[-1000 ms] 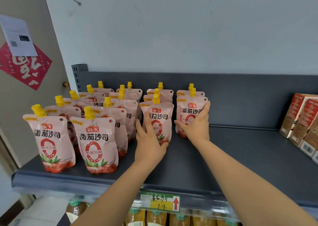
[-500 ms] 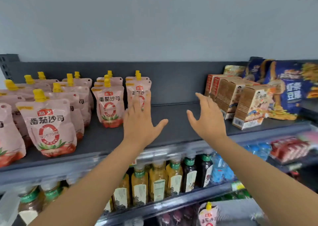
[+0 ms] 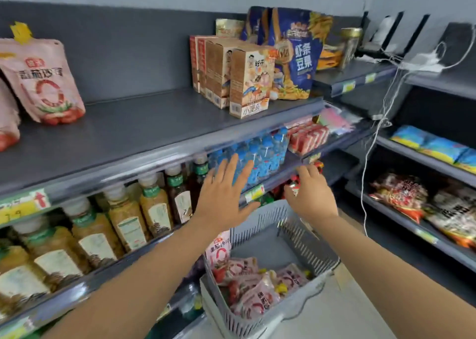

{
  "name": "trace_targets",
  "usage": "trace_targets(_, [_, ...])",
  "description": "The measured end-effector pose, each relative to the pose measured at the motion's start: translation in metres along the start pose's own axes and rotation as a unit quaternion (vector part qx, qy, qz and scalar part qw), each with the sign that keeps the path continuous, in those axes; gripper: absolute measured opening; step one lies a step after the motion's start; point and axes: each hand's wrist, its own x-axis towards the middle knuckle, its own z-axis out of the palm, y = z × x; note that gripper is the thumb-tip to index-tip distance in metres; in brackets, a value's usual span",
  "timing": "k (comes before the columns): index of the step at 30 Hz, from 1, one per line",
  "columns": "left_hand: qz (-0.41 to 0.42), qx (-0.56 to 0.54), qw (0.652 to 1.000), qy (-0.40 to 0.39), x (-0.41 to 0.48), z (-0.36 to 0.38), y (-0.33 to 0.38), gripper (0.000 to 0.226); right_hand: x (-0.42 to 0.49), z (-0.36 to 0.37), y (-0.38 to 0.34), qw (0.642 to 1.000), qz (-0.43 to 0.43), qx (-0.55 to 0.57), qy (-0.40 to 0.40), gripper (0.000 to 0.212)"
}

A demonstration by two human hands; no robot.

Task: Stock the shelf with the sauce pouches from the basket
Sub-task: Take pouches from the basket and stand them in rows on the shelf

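Sauce pouches lie heaped in the near half of a grey slatted basket at the lower middle of the head view. They are soft pink packs, each printed with a red ring, dark lettering and a band of red tomatoes along the bottom edge, and small yellow caps show among them. One pouch stands against the basket's left wall, its printed face outward. The far half of the basket floor is bare.

On the dark grey shelf at upper left, well apart from the basket, a stocked pouch of the same kind stands upright with a yellow spout on top, leaning slightly; the edge of another shows at the far left border. Further right on that shelf stand brown cartons and blue snack bags.

The left hand hangs above the basket's far left rim, in front of the blue bottles one shelf down, its grip spread wide with fingers splayed and nothing in it. The right hand hovers over the basket's far rim, grip loosely spread, palm down, empty. The picture is blurred.
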Motion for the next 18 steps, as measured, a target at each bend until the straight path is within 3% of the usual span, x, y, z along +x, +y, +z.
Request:
trace_targets(8, [-0.048,-0.001,0.985,-0.164,-0.016,0.104,0.041,0.086,0.003,0.09,0.079,0.981,0.045,0.004,-0.189,0.051])
trace_targets(12, [-0.079,-0.016,0.944,-0.319,-0.035,0.158,0.06,0.091,0.003,0.134,0.103,0.959,0.058,0.003,-0.278,0.056])
trace_targets(18, [-0.04,0.039,0.872,-0.486,-0.071,0.212,0.094,0.1,-0.005,0.182,0.134,0.916,0.103,0.01,-0.388,0.056])
